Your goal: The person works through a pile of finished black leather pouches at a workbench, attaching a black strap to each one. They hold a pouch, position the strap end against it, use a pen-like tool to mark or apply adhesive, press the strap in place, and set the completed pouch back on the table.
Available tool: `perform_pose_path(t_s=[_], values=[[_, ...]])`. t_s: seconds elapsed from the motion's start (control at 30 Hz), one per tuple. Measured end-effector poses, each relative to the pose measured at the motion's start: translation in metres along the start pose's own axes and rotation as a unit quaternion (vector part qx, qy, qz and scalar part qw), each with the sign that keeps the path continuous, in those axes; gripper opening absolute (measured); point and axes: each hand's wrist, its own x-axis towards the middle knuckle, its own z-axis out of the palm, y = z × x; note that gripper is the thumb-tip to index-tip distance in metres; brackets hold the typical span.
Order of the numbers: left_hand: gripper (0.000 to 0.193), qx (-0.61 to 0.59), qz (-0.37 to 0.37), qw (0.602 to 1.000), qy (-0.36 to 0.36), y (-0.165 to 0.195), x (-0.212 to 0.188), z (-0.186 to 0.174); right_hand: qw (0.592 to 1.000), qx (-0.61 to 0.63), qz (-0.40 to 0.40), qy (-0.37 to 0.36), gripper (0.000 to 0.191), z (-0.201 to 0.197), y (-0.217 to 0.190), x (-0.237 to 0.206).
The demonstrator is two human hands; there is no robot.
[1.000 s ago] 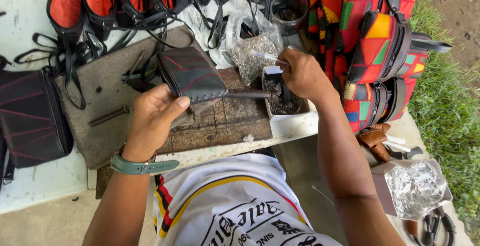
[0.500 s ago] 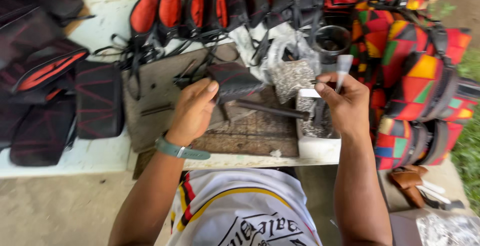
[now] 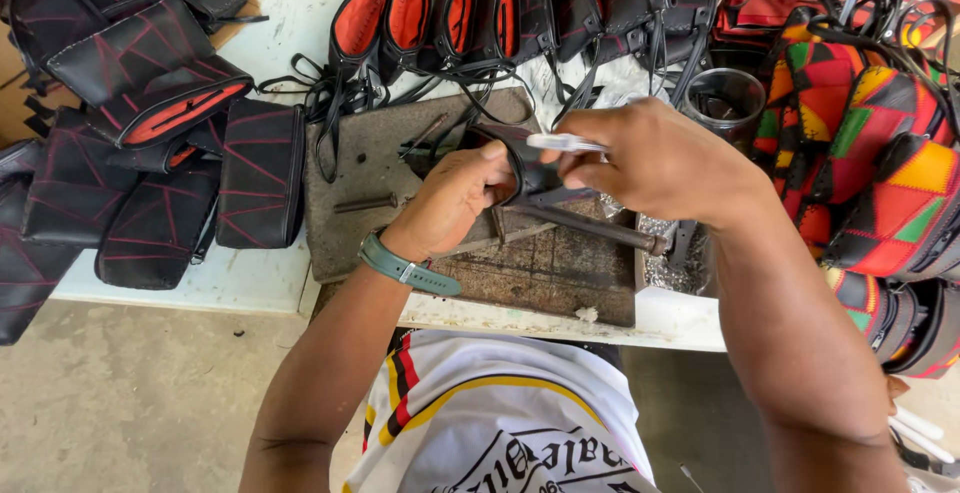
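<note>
My left hand (image 3: 455, 198) grips a small black leather pouch (image 3: 525, 168) and holds it down on a worn wooden block (image 3: 545, 273). My right hand (image 3: 655, 158) is closed on a thin white pen-like tool (image 3: 565, 142), its tip over the pouch. A dark metal rod (image 3: 590, 227) lies across the block under both hands. A green watch band sits on my left wrist.
A row of black pouches with red lining (image 3: 450, 13) stands at the back. More black pouches (image 3: 150, 153) are piled at the left. Multicoloured patchwork bags (image 3: 880, 133) lie at the right. A clear cup (image 3: 725, 103) and a grey mat (image 3: 370, 173) sit by the block.
My right hand has come from the tray at the right to the pouch with the white tool. My view has shifted left and lower, and my left hand stays on the pouch.
</note>
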Motion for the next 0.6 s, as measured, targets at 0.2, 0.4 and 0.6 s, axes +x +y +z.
perform_pose_path(t_s=[0.2,0.4,0.6], values=[[0.031,0.168,-0.005,0.985,-0.027,0.022,0.002,0.033,0.991,-0.090,0.057,-0.080,0.026,0.001,-0.019,0.032],[0.030,0.350,0.026,0.935,0.054,0.026,0.005,0.043,0.999,0.012,-0.017,0.049,0.030,-0.007,-0.021,0.025],[0.025,0.233,0.036,0.971,0.044,0.020,0.006,0.032,0.991,0.084,0.093,0.045,0.023,0.016,-0.002,0.019]])
